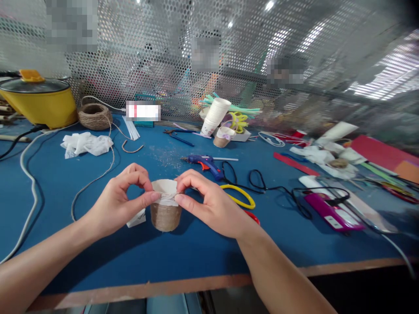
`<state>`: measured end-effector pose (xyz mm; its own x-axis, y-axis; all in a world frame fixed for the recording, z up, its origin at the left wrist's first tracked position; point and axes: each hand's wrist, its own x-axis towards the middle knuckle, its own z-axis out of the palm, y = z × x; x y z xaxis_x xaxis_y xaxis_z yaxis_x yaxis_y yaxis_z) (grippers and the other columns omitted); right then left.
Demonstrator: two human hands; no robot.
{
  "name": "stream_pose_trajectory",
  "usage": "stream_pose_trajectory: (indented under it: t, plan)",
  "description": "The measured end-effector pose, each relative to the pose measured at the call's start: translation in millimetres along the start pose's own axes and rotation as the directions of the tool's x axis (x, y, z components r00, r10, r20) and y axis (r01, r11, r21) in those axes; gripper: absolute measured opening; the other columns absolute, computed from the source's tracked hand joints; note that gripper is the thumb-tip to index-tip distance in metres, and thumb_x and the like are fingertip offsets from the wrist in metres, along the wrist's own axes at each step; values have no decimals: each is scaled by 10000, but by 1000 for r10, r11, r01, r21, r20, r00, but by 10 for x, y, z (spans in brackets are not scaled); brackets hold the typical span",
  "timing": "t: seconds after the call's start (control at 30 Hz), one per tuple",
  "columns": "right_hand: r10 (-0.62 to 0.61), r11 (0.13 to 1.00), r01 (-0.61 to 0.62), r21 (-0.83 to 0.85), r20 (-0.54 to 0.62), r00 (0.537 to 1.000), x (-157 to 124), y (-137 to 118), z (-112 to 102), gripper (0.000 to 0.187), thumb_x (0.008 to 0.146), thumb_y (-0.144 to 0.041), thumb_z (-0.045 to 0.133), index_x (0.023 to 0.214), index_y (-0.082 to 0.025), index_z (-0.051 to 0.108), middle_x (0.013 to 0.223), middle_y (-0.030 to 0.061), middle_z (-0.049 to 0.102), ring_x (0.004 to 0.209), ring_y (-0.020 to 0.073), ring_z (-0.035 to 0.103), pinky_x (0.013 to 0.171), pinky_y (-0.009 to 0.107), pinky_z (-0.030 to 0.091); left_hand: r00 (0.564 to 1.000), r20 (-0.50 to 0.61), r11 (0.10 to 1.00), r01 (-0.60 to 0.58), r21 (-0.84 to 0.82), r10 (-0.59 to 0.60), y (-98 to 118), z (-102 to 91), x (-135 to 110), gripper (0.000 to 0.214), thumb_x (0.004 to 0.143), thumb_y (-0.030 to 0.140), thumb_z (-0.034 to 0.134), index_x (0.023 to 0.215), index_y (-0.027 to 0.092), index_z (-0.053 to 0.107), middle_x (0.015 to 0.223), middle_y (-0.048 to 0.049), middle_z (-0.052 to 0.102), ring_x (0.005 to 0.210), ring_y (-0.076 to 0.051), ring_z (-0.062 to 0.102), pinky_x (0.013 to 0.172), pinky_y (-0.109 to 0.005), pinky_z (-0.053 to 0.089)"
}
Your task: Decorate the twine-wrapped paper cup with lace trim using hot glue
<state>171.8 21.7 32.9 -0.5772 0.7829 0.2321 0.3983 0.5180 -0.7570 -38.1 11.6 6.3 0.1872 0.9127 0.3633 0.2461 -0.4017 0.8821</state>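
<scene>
I have the left hand [119, 198] and right hand [211, 203] pinching a thin strand [168, 197] across the paper cup [166, 207], upright between them near the surface's [137, 261] front edge. Brown wrapping [166, 219] covers its lower wall; the upper band looks uncovered.

Paper cup [167, 185] — rough twine wrapping [166, 218], smooth matt tabletop [196, 257], glossy pot [49, 107], perforated metal screen [157, 26]

yellow loop [244, 198] pt. hidden by r hand [209, 200]; wht card [136, 220] pt. behind l hand [122, 200]; mesh [242, 52] blurry upper r.
</scene>
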Motion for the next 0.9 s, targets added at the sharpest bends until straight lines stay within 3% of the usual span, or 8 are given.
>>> stream_pose_trajectory:
  t: [0.1,0.2,0.27,0.4,0.6,0.73,0.83,0.9]
  plan:
    - [12,1000,-12,14,15,1000,-8,6,-4,70,880,-240,518,832,-191,505,918,38,541,899,156,546,835,318,448,999,42,998,29,-54,-26,4,-1,2,141,744,237,652,652,176,564,840,-35,580,811,-156,541,736,-281,423]
    - [24,999,-25,38,26,999,-14,12,-5,77,878,-256,521,834,-194,511,929,38,547,900,159,548,829,323,455,990,106,992,101,-79,-93,1,-2,-1,156,758,254,643,662,176,547,728,-12,590,693,-134,520,657,-266,416]
    - [33,997,-35,65,35,999,-15,16,-6,80,875,-266,525,839,-195,516,931,38,550,900,159,551,824,323,460,989,90,990,127,-62,-121,-1,-7,-1,159,735,269,667,675,175,554,689,0,583,656,-129,496,625,-259,408]
    - [44,993,-49,104,49,998,-16,28,-16,84,873,-271,526,841,-193,520,929,38,550,884,156,553,816,323,465,987,110,992,125,-32,-121,2,-25,1,131,732,290,673,774,173,629,712,-5,608,653,-129,493,612,-250,407]
    - [56,988,-63,139,54,997,-12,36,-12,72,875,-268,531,881,-197,539,969,38,551,906,149,554,824,309,474,962,248,991,129,-45,-114,15,-43,3,152,787,282,605,688,169,627,707,-17,605,664,-131,511,624,-251,402]
    - [76,983,-66,171,-53,996,4,1,9,119,867,-242,526,969,-182,543,1015,52,545,921,140,560,821,282,476,934,280,956,266,-124,-223,24,-39,14,207,782,346,597,692,160,605,646,-1,563,594,-116,453,549,-235,370]
    - [111,990,-95,101,-174,978,6,-39,19,85,855,-259,535,850,-175,548,883,33,548,815,132,545,706,253,464,932,237,931,318,-180,-273,34,-32,30,221,754,359,613,681,152,585,635,11,540,590,-106,446,550,-221,367]
    - [154,987,-143,76,-173,973,-1,-65,24,137,848,-283,541,764,-175,536,753,5,533,690,114,505,611,239,431,936,202,925,327,-192,-289,32,-24,40,224,742,358,620,678,148,578,637,15,538,597,-103,453,564,-219,372]
